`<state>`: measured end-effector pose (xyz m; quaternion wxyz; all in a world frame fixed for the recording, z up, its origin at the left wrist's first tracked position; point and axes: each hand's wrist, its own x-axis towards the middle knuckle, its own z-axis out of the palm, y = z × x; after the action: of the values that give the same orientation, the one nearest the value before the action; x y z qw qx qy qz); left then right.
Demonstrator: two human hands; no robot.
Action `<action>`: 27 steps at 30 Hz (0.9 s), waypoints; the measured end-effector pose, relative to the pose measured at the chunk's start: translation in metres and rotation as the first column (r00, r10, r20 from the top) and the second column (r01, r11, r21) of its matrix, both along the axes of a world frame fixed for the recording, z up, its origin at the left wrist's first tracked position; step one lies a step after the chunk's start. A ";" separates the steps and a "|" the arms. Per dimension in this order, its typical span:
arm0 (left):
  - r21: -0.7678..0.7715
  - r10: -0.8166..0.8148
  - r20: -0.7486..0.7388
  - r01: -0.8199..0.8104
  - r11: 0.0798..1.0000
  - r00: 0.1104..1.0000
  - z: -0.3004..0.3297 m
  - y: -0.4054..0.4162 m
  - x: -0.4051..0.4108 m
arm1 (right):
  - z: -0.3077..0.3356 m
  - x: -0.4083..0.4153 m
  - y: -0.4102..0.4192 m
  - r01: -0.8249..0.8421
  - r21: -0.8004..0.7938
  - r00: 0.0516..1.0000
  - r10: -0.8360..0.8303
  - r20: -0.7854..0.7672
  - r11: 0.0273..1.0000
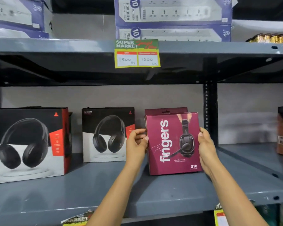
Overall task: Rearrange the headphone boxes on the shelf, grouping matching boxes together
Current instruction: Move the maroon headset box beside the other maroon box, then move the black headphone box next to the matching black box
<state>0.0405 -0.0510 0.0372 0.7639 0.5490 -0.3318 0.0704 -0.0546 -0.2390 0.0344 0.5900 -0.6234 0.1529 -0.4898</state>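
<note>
Two hands (136,142) (206,144), rectangular magenta carton (171,144)

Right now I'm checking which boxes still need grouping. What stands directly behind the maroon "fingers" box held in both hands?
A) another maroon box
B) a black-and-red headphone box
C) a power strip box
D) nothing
A: the top and hang tab of another maroon box show just behind the "fingers" box, which the left hand and right hand grip.

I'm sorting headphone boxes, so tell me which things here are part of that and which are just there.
Part of the job: maroon Fingers box held by left hand and right hand; second maroon box behind it; two black headphone boxes.

Just there: power strip boxes; price tag.
</note>
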 end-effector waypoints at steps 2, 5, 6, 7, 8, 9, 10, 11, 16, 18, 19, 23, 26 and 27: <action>0.008 -0.013 0.000 0.013 1.000 1.000 -0.004 -0.010 -0.002 | -0.002 -0.003 -0.009 0.029 0.012 1.000 -0.029 -0.001 1.000; 0.019 -0.011 0.024 0.011 1.000 1.000 -0.004 -0.018 -0.003 | -0.003 -0.005 -0.015 0.075 0.024 0.997 -0.075 0.005 0.997; 0.027 -0.015 0.025 0.014 1.000 1.000 -0.004 -0.020 -0.004 | -0.004 -0.005 -0.014 0.095 0.028 0.995 -0.095 0.012 0.995; 0.037 -0.022 0.024 0.021 0.999 0.999 -0.003 -0.020 -0.005 | -0.004 -0.006 -0.012 0.140 0.013 0.990 -0.140 0.026 0.990; 0.042 -0.027 0.026 0.026 0.999 0.999 -0.003 -0.018 -0.006 | -0.004 -0.007 -0.006 0.222 -0.031 0.974 -0.220 0.059 0.975; 0.035 -0.023 0.036 0.022 0.999 0.999 -0.001 -0.013 -0.007 | -0.002 -0.008 0.001 0.338 -0.095 0.937 -0.325 0.126 0.936; 0.017 -0.001 0.061 0.000 1.000 0.998 0.001 -0.005 -0.006 | 0.002 -0.010 0.011 0.460 -0.151 0.877 -0.423 0.227 0.875; -0.006 0.046 0.096 -0.045 0.999 0.994 0.005 0.005 -0.003 | 0.008 -0.012 0.022 0.558 -0.184 0.808 -0.479 0.342 0.809; -0.115 0.341 0.183 -0.325 0.939 0.922 0.035 0.097 0.030 | 0.046 0.014 0.104 0.569 -0.242 0.750 -0.374 0.546 0.786; -0.158 0.411 0.168 -0.387 0.908 0.896 0.043 0.143 0.046 | 0.052 0.036 0.143 0.477 -0.280 0.808 -0.291 0.512 0.833; -0.175 0.440 0.150 -0.414 0.893 0.886 0.045 0.167 0.054 | 0.052 0.049 0.163 0.430 -0.299 0.831 -0.244 0.500 0.852; -0.185 0.549 0.091 -0.528 0.829 0.831 0.044 0.256 0.086 | 0.046 0.102 0.239 0.239 -0.357 0.898 -0.066 0.434 0.903; -0.146 0.662 0.072 -0.648 0.747 0.746 0.031 0.300 0.104 | 0.035 0.136 0.285 0.088 -0.394 0.944 0.049 0.326 0.915; -0.130 0.712 0.063 -0.702 0.700 0.699 0.027 0.315 0.110 | 0.031 0.148 0.301 0.024 -0.383 0.955 0.092 0.281 0.924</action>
<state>0.1503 0.2637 0.0638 0.6845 0.5923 -0.1325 0.4038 0.0933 0.0625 0.0657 0.4820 -0.6490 -0.0459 -0.5868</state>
